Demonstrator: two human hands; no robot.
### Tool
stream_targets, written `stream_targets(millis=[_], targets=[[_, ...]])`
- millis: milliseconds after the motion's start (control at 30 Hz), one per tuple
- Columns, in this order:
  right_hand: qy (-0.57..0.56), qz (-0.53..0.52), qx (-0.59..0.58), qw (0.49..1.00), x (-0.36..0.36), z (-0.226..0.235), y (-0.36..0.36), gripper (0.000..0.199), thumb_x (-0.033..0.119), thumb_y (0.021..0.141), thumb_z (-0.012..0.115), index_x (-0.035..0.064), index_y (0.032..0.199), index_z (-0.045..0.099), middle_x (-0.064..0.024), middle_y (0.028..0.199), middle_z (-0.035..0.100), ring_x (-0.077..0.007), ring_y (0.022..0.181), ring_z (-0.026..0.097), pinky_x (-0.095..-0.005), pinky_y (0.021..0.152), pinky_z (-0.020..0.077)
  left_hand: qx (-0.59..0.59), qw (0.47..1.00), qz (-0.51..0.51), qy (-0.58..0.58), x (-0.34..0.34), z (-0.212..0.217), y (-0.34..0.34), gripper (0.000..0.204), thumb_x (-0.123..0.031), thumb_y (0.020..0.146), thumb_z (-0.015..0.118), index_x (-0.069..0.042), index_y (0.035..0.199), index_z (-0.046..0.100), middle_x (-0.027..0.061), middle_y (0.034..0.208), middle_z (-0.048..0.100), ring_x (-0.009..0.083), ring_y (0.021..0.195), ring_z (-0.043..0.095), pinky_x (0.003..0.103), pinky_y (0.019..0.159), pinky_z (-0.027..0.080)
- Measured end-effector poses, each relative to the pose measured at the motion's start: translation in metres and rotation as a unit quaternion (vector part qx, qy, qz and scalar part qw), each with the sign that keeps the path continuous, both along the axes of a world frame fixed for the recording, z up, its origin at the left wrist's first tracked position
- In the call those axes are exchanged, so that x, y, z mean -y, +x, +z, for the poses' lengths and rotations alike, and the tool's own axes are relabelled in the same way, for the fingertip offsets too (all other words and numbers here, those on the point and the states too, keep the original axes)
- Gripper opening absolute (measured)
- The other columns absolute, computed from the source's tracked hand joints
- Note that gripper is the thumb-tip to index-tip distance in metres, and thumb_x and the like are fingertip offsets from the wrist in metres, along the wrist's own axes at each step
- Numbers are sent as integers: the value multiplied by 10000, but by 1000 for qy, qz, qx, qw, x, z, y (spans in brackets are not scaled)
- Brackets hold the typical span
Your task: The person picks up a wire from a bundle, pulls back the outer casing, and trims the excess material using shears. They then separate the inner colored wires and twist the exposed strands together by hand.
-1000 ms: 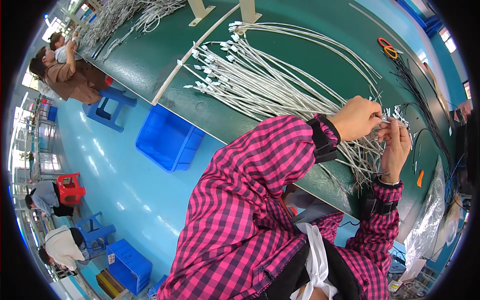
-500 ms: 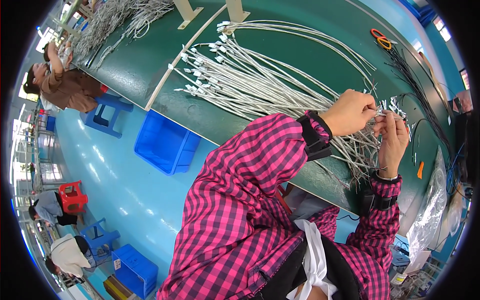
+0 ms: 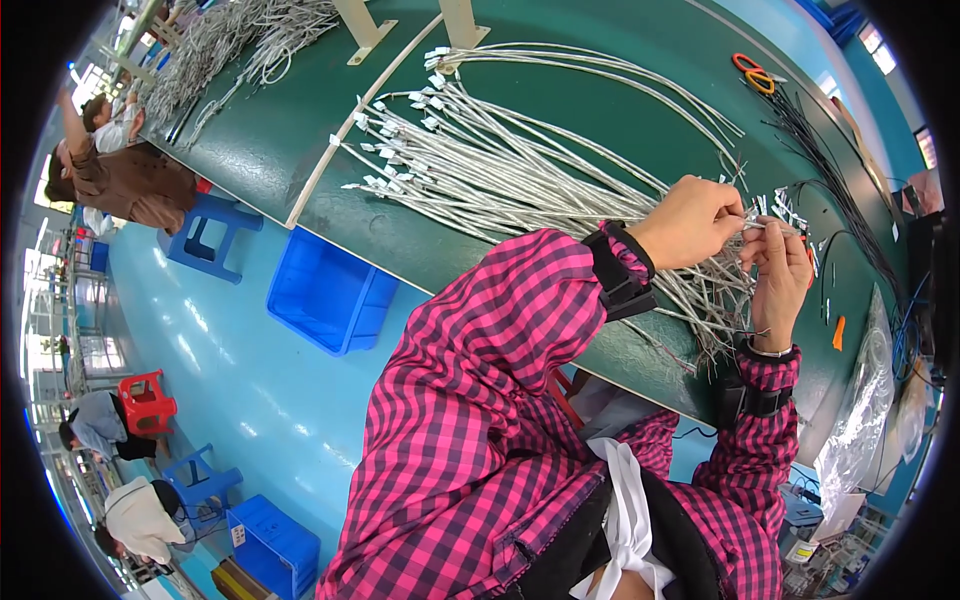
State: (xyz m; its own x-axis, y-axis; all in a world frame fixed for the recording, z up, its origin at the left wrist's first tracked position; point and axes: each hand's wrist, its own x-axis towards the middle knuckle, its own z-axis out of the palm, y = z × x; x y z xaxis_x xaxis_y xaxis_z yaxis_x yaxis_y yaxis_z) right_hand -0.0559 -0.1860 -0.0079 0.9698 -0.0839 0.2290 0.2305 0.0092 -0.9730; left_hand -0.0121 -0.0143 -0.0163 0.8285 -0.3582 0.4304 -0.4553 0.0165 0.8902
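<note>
My left hand (image 3: 688,224) reaches over a pile of silver-grey cables (image 3: 560,178) and pinches a thin pale cable end at its fingertips. My right hand (image 3: 780,280) meets it from the right, its thumb and fingers closed on the same cable end. The fingers cover much of that end, so its detail is hidden. The pile runs leftward from under my hands, with small white connectors (image 3: 385,130) at its far-left ends. Around and below my hands the cables' other ends look frayed and tangled. Small white pieces (image 3: 790,205) lie just beyond my right hand.
Scissors (image 3: 760,78) with red and orange handles lie at the back right near black cables (image 3: 820,150). An orange piece (image 3: 838,333) and clear plastic film (image 3: 862,400) sit at the right. A blue bin (image 3: 335,290) stands below the green table (image 3: 300,110); other people work at the left.
Both hands stay together on the cable end, with only slight finger movement. The whole view has shifted a little. At the far left, a person's raised arm has changed position.
</note>
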Motion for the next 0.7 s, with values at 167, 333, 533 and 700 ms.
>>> stream_targets(millis=[167, 333, 533, 700], targets=[[12, -8, 3, 1000, -3, 2, -1, 207, 131, 953, 505, -44, 1024, 590, -95, 832, 637, -108, 632, 574, -220, 532, 435, -3, 1000, -1, -4, -3, 2, -2, 112, -73, 812, 594, 32, 822, 633, 116, 654, 634, 156, 565, 592, 290, 539, 462], [18, -9, 13, 1000, -1, 1, -1, 204, 131, 951, 506, -33, 1043, 585, -91, 831, 635, -107, 624, 573, -215, 523, 432, 14, 1000, -2, 17, 0, 3, -1, 106, -69, 816, 594, 31, 819, 628, 107, 643, 627, 140, 561, 587, 275, 534, 458], [46, 35, -10, 998, -2, 4, -3, 222, 148, 962, 487, -22, 1091, 549, -82, 846, 621, -97, 621, 546, -211, 526, 417, -24, 999, -26, 8, -4, 2, 0, 99, -68, 846, 583, 24, 837, 619, 79, 643, 620, 113, 574, 584, 263, 524, 452], [71, 30, -32, 997, -7, 14, -6, 228, 142, 945, 506, -11, 1110, 545, -75, 845, 620, -91, 605, 541, -206, 519, 422, -44, 998, -26, 23, 0, 5, 0, 110, -81, 871, 574, 24, 866, 608, 57, 677, 621, 84, 631, 584, 239, 561, 453]])
